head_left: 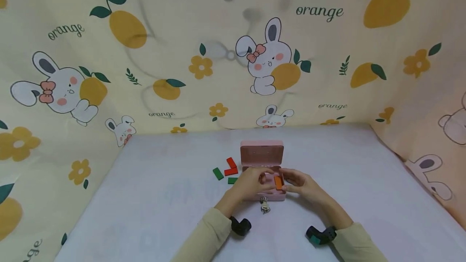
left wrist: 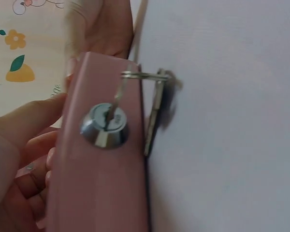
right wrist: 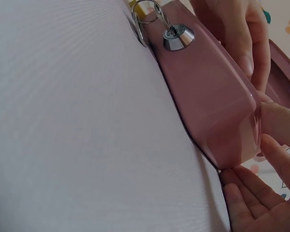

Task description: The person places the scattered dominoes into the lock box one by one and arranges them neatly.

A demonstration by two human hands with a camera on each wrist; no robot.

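Note:
A pink metal box [head_left: 262, 197] stands on the table with its lid [head_left: 261, 155] raised at the back. My left hand [head_left: 251, 181] reaches over the box's left side, its fingers bent down inside; whether they hold something I cannot tell. At the right end, my right hand [head_left: 303, 185] grips the box, fingers against the rim and outer corner. An orange block [head_left: 278, 182] shows just inside the right wall, beside the right fingertips. In the front lock [left wrist: 105, 124] sits a key, with a ring and second key [left wrist: 155, 113] hanging from it.
Left of the box lie loose blocks: a red block [head_left: 231, 162], another red block [head_left: 231, 171], a green block [head_left: 218, 173] and a green block [head_left: 232, 180] partly behind the left hand. A printed cloth [head_left: 204, 104] rises behind the white table [head_left: 164, 197].

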